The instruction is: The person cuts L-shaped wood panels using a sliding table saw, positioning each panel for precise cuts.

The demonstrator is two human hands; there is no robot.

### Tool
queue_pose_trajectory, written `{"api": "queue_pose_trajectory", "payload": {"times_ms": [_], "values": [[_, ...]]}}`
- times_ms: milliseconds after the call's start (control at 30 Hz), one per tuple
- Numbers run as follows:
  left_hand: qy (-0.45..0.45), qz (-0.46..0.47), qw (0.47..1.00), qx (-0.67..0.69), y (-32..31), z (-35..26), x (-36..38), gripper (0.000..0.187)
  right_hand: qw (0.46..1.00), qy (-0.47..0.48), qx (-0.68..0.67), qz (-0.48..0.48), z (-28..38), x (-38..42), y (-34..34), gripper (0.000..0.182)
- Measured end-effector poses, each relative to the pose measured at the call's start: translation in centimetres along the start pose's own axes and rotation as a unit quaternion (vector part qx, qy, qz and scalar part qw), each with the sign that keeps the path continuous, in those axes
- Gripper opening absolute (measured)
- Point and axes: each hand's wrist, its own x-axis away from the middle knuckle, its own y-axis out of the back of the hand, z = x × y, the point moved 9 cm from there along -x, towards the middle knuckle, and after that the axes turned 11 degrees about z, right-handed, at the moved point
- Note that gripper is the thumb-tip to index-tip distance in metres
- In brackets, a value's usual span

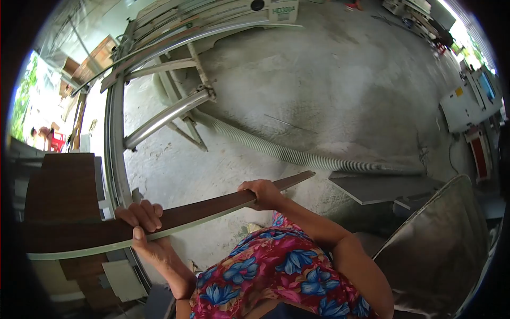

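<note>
A long, narrow, dark brown board (202, 211) with a pale greenish edge runs slantwise in front of my body, from the far left to the middle of the floor. My right hand (262, 194) is closed around it nearer its right end. Farther left, my left hand (146, 226) grips the same board, with curled fingers and the thumb at its near edge. The board's left part lies over a stack topped by a wide brown panel (62, 186).
A machine frame with metal rails (114, 143) and a shiny roller-like bar (167, 118) stands ahead on the left. A ribbed hose (276, 151) crosses the concrete floor. Grey panels (385, 187) and a large cloth-like sack (433, 250) are on the right. A control cabinet (470, 101) stands beyond.
</note>
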Motion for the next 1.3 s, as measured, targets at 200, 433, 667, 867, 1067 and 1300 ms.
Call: {"api": "queue_pose_trajectory", "payload": {"times_ms": [200, 433, 667, 867, 1067, 1300], "values": [[0.008, 0.087, 0.996, 0.024, -11.0, 7.9, -8.9, 0.035, 0.993, -0.031, 0.011, -0.116, -6.6, 1.8, 13.6, 0.027], [0.020, 0.132, 0.987, 0.086, -22.5, 18.2, -18.0, 0.034, 0.970, -0.058, 0.097, -0.216, -14.6, 4.6, 28.9, 0.032], [0.068, 0.165, 0.966, 0.185, -32.0, 30.2, -28.4, 0.017, 0.943, -0.116, 0.118, -0.287, -24.7, 5.7, 45.4, 0.027], [0.103, 0.156, 0.947, 0.261, -40.4, 38.9, -39.8, 0.015, 0.881, -0.220, 0.269, -0.322, -26.0, 4.4, 62.8, 0.023], [0.117, 0.142, 0.935, 0.304, -46.5, 50.0, -50.6, 0.013, 0.838, -0.241, 0.375, -0.315, -29.2, 0.8, 78.3, 0.020], [0.146, 0.138, 0.919, 0.339, -53.6, 62.7, -64.8, 0.009, 0.823, -0.267, 0.414, -0.283, -36.8, -7.1, 94.5, 0.019]]}}
